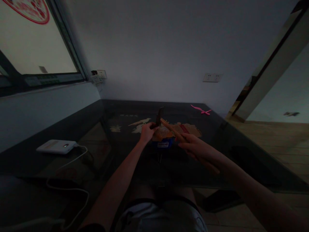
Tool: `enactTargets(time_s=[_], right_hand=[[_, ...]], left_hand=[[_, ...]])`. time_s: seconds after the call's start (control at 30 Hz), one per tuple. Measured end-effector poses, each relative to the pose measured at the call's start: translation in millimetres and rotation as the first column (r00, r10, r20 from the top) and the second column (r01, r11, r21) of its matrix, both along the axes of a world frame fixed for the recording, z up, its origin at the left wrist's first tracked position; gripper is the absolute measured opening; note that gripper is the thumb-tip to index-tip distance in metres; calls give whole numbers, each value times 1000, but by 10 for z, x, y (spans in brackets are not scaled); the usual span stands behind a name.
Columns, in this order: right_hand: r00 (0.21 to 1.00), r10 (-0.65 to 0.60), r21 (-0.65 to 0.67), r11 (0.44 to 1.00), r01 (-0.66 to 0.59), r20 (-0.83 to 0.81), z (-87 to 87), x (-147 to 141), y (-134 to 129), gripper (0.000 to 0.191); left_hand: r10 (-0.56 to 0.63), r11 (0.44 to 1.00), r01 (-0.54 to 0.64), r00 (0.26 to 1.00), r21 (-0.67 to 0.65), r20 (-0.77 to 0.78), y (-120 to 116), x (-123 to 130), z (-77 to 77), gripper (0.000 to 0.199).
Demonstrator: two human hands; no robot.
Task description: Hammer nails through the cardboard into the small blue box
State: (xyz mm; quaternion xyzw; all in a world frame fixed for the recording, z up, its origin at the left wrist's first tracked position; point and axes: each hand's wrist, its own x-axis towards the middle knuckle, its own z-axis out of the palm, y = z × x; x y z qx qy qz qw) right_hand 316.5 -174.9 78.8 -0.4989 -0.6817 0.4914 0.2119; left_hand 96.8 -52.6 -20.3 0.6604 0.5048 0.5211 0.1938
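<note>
Near the middle of the dark table, my left hand (147,131) is closed round the lower end of a dark, flat, upright piece (159,115). My right hand (191,144) grips a long wooden stick (173,130), whose far tip is beside the dark piece. The stick slants down to the right, past my wrist. Under and between the hands is a blue box (165,143) with a brown, crumpled sheet (164,132) over its top. More brown material with a red patch (190,129) spreads to the right, behind my right hand. Dim light hides the finer details.
A white power bank (57,146) with a white cable (69,188) lies on the left of the table (135,170). A pink ribbon (201,110) is at the back right. Wall sockets (212,77) are above the back edge.
</note>
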Motion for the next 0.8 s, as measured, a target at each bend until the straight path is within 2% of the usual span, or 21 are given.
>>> enactTargets(time_s=[0.17,0.37,0.6,0.8], right_hand=[[999,20,51,999,-18,-45,-9,16,-1,23],[1000,28,22,999,-28,11,-51,13,39,19],[999,17,66,998,-15,-28,-3,30,10,22],[1000,19,25,999,-19,-5,-41,16,12,20]], left_hand=[[-59,998,58,996,13,61,11,7,-20,7],[-19,1000,19,1000,4,-13,-18,-3,6,11],[-28,999,28,999,16,19,2,1,-8,9],[-11,1000,11,1000,8,-11,-2,-9,1,11]])
